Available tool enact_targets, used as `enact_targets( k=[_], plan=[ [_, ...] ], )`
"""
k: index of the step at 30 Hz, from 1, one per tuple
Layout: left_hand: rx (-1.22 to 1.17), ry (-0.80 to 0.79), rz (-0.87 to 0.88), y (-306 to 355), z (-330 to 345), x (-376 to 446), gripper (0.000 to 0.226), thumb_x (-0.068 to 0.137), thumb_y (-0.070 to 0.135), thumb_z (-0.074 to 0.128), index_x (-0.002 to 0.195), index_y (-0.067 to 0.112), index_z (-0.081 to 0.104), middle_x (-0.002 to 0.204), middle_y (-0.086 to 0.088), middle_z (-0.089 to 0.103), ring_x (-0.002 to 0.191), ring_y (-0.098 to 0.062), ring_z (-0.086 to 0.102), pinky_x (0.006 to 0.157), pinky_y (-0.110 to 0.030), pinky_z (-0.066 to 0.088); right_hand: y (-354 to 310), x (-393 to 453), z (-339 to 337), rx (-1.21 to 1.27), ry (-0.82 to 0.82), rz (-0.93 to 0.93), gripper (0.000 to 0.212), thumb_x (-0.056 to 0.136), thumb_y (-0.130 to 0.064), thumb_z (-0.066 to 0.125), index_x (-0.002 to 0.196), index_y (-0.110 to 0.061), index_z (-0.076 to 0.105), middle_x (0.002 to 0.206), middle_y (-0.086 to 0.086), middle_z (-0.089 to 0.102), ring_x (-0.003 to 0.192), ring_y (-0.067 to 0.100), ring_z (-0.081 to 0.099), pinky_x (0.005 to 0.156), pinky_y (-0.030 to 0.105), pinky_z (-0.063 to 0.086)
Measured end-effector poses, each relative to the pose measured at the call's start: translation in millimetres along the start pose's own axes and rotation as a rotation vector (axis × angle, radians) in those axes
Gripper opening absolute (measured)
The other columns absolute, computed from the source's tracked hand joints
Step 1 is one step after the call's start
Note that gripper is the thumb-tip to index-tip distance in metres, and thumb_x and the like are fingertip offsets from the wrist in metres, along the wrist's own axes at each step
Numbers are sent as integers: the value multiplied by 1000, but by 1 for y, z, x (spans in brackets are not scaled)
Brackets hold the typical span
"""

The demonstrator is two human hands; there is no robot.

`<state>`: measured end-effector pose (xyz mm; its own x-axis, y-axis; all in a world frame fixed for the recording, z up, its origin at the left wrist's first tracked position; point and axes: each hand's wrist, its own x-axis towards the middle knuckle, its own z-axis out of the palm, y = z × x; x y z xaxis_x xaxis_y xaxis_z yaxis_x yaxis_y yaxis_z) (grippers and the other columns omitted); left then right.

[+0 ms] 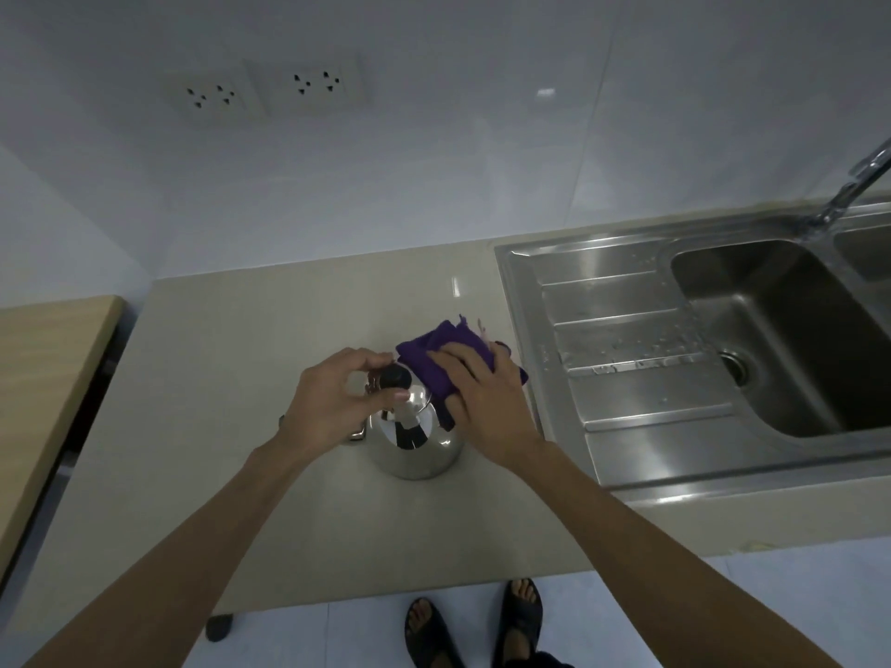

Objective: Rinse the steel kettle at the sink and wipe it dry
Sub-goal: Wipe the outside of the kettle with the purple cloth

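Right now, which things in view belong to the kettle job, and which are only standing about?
Belong to the job:
steel kettle, purple cloth, left hand on the lid knob, right hand pressing the cloth, sink, faucet

Only standing about:
wall sockets, wooden board

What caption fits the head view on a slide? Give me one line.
Left hand steadies the steel kettle by its lid knob while right hand wipes it with a purple cloth.

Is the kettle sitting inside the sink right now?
No, the kettle stands on the beige counter, left of the sink.
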<state>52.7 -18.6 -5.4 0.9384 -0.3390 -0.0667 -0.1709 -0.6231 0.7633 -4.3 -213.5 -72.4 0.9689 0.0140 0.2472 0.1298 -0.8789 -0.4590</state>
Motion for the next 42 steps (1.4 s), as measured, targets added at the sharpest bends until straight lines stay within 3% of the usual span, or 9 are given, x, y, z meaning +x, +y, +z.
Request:
enact_targets(
  k=[7,11,18,26,28,31,33,38,42],
  plan=[
    [-26,-5,-24,0,-1,-1,45,65,27,86,108,23,71,108,12,69,99,10,58,77,4,34,26,-1,9,262,19,237,51,84,-26,31,133,-21,44,133,1,51,108,28,44,91,31,36],
    [-37,16,-27,0,1,-3,45,66,26,86,108,23,71,109,14,68,98,16,56,77,5,33,36,-6,4,416,11,353,51,79,-12,37,129,-18,46,122,3,56,105,28,49,98,42,40],
    [-55,18,-19,-2,3,-5,46,67,21,85,111,20,70,107,13,68,95,19,55,78,5,33,-4,-8,11,119,148,8,68,72,-4,62,134,-22,39,136,3,49,118,32,36,100,37,35],
    [-58,28,4,-6,4,-7,48,75,21,80,121,26,66,122,20,62,104,25,49,86,7,30,39,-10,-1,667,-116,528,37,76,7,53,108,-11,51,100,7,59,87,20,58,67,22,44],
    [-10,0,42,-6,-1,-6,48,81,18,75,127,22,62,127,15,60,108,23,48,94,2,32,39,-17,-9,654,-240,544,32,75,8,52,103,-7,55,93,9,61,83,22,59,62,22,45],
    [140,96,129,-5,-4,-5,43,84,15,71,126,15,63,125,-4,63,115,-11,57,103,-31,44,32,-33,-23,548,-495,439,31,71,10,47,85,-15,59,75,2,61,71,17,58,55,22,43],
    [154,125,118,-1,0,-8,40,84,20,71,124,17,64,118,-1,63,108,-15,58,98,-32,45,25,-43,-31,509,-518,352,38,69,11,46,77,-23,59,69,-4,61,65,10,57,52,17,43],
    [-3,104,55,7,14,-8,34,83,21,73,116,27,65,111,16,66,102,1,56,82,5,32,-4,-20,-39,685,108,337,44,83,4,54,118,-22,59,98,-11,64,81,-2,58,69,10,45],
    [-84,111,20,6,14,-8,31,84,19,71,113,27,65,106,13,68,93,10,57,78,5,32,-11,-39,3,524,-20,48,63,88,6,49,144,-17,35,120,9,59,86,8,57,80,17,51]
  ],
)
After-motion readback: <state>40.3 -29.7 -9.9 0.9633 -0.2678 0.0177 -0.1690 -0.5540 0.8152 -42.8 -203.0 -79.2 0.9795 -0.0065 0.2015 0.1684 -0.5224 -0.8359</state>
